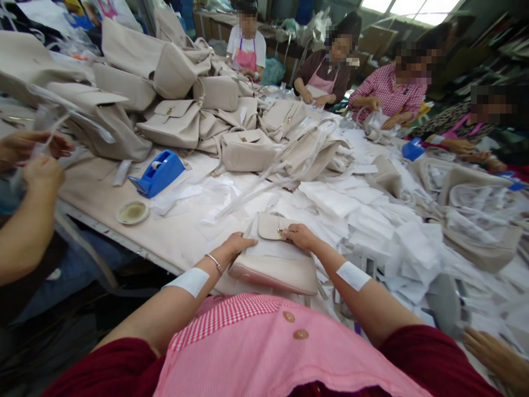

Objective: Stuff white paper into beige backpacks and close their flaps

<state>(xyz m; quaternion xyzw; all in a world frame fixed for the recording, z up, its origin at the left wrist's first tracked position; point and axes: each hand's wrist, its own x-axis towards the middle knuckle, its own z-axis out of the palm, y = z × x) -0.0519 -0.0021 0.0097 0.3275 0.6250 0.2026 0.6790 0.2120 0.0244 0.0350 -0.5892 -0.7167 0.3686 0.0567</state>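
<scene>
A beige handbag (275, 270) lies at the table's front edge, close to my apron, with a white sheet (270, 249) over part of its front. My left hand (239, 243) grips the bag's left side, thumb on the white sheet. The fingers of my right hand (301, 236) are closed on the right part of the bag's small flap (268, 226), at its gold clasp. White paper slips are stuck on both my forearms.
Beige bags (173, 122) are piled across the table (91, 190). A blue tape dispenser (159, 173) and a small round dish (132, 212) stand at left. White sheets (388, 226) cover the right side. Other people's hands work at left, right and beyond.
</scene>
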